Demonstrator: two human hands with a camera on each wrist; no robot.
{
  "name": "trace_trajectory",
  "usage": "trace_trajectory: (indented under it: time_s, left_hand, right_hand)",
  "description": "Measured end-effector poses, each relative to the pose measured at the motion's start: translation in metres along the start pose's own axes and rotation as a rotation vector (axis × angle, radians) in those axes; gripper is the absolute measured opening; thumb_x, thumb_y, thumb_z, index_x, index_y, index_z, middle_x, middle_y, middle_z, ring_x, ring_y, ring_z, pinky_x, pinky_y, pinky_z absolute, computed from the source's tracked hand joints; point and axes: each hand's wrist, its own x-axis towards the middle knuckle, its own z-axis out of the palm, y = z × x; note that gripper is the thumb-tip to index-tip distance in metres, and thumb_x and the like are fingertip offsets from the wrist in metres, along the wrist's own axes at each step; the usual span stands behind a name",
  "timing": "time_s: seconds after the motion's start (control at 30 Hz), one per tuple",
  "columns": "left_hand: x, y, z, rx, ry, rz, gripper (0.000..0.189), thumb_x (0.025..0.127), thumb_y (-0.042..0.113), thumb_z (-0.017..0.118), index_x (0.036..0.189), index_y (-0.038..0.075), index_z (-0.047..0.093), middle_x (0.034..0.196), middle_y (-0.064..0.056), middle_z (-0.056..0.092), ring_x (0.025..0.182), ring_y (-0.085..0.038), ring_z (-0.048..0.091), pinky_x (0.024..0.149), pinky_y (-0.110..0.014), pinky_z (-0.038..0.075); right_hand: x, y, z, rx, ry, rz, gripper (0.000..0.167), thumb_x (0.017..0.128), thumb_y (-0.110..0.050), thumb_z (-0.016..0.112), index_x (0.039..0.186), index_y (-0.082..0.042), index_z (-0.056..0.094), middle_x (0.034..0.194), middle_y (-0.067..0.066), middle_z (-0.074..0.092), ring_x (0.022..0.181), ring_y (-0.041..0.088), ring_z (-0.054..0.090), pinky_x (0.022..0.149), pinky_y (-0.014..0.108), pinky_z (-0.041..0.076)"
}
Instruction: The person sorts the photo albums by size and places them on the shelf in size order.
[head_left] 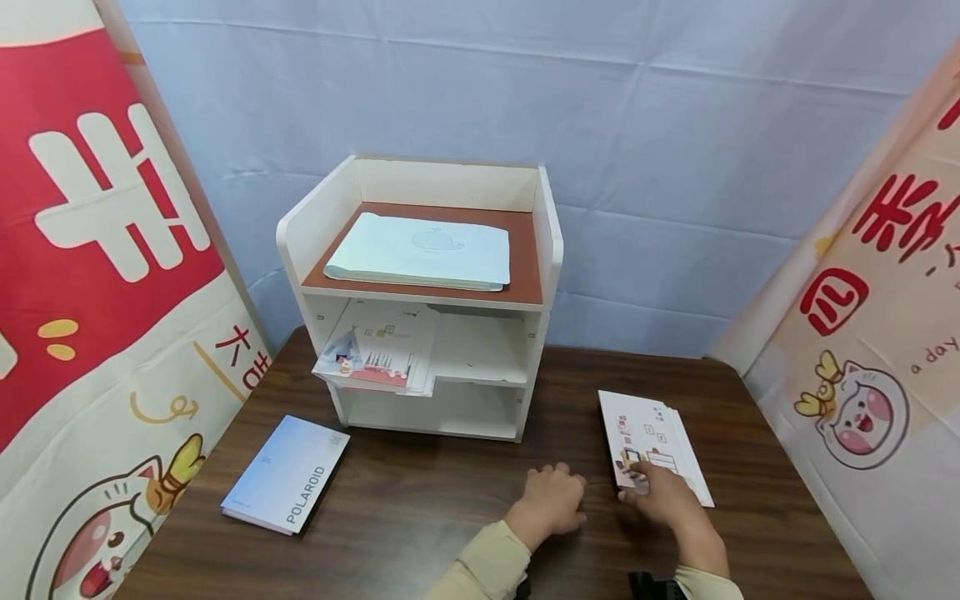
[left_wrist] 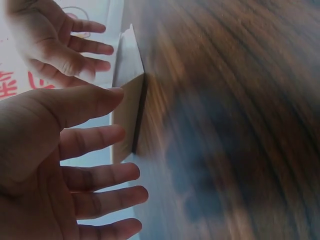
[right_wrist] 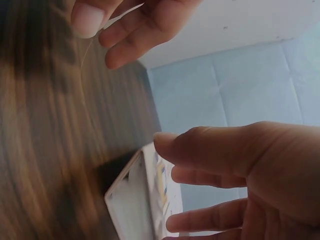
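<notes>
On the right side of the table lies a white printed booklet (head_left: 651,437) with red lettering and line drawings; a second white edge shows along its right side. My right hand (head_left: 666,497) is over its near end, and in the right wrist view the thumb (right_wrist: 210,147) and spread fingers are right at the booklet's edge (right_wrist: 150,195). My left hand (head_left: 551,504) is to the left of the booklet, low over the table. Its fingers (left_wrist: 107,177) are spread and relaxed in the left wrist view, holding nothing.
A white shelf unit (head_left: 551,225) stands at the back, with pale blue sheets (head_left: 427,250) bearing a whale drawing on top and printed papers (head_left: 382,350) jutting from the middle level. A blue-white POLAROID book (head_left: 287,473) lies at left on the dark wood table (head_left: 420,508).
</notes>
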Motion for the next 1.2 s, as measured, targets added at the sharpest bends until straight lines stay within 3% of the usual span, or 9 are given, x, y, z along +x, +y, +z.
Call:
trace_trajectory:
  time_s: [0.23, 0.5, 0.63, 0.8, 0.97, 1.2]
  left_hand:
    - [0.006, 0.01, 0.004, -0.05, 0.017, 0.024, 0.041, 0.077, 0.045, 0.07, 0.112, 0.027, 0.064, 0.102, 0.004, 0.058, 0.086, -0.015, 0.055, 0.07, -0.036, 0.046]
    - [0.015, 0.016, 0.009, -0.099, 0.083, 0.046, 0.027, 0.077, 0.043, 0.07, 0.097, 0.026, 0.065, 0.09, 0.007, 0.056, 0.078, -0.011, 0.054, 0.061, -0.03, 0.044]
    - [0.019, 0.019, 0.012, -0.156, 0.097, 0.054, 0.027, 0.077, 0.04, 0.07, 0.1, 0.026, 0.065, 0.09, 0.008, 0.055, 0.079, -0.009, 0.054, 0.058, -0.027, 0.044]
    - [0.023, 0.022, 0.012, -0.267, 0.128, 0.049, 0.028, 0.078, 0.036, 0.07, 0.102, 0.022, 0.066, 0.088, 0.009, 0.054, 0.077, -0.005, 0.052, 0.058, -0.02, 0.041]
    - [0.026, 0.027, 0.008, -0.413, 0.102, 0.006, 0.029, 0.077, 0.031, 0.071, 0.103, 0.019, 0.066, 0.087, 0.008, 0.053, 0.076, -0.005, 0.051, 0.062, -0.018, 0.041]
    - [0.032, 0.034, 0.01, -0.608, 0.108, -0.053, 0.03, 0.076, 0.025, 0.072, 0.103, 0.015, 0.065, 0.089, 0.006, 0.055, 0.083, -0.008, 0.053, 0.069, -0.019, 0.042]
  right_hand:
    - [-0.003, 0.016, -0.002, 0.015, 0.006, 0.063, 0.044, 0.077, -0.022, 0.069, 0.11, 0.006, 0.058, 0.103, 0.026, 0.058, 0.094, 0.046, 0.053, 0.075, 0.054, 0.042]
    - [-0.004, 0.032, -0.008, 0.066, 0.007, 0.144, 0.047, 0.081, -0.023, 0.065, 0.112, 0.01, 0.054, 0.108, 0.033, 0.053, 0.101, 0.051, 0.047, 0.078, 0.057, 0.039]
    - [-0.005, 0.04, -0.009, 0.081, 0.016, 0.172, 0.048, 0.082, -0.026, 0.064, 0.111, 0.011, 0.053, 0.105, 0.034, 0.053, 0.097, 0.05, 0.049, 0.076, 0.056, 0.04]
    - [-0.005, 0.051, -0.01, 0.088, 0.013, 0.215, 0.053, 0.084, -0.029, 0.063, 0.112, 0.014, 0.05, 0.105, 0.036, 0.051, 0.097, 0.05, 0.048, 0.077, 0.056, 0.04]
    - [-0.004, 0.064, -0.007, 0.106, 0.015, 0.264, 0.066, 0.084, -0.033, 0.061, 0.119, 0.019, 0.04, 0.113, 0.043, 0.041, 0.103, 0.056, 0.039, 0.083, 0.06, 0.035]
    - [0.001, 0.074, -0.005, 0.195, 0.106, 0.346, 0.066, 0.086, -0.03, 0.058, 0.123, 0.019, 0.034, 0.117, 0.043, 0.037, 0.106, 0.055, 0.037, 0.086, 0.06, 0.033]
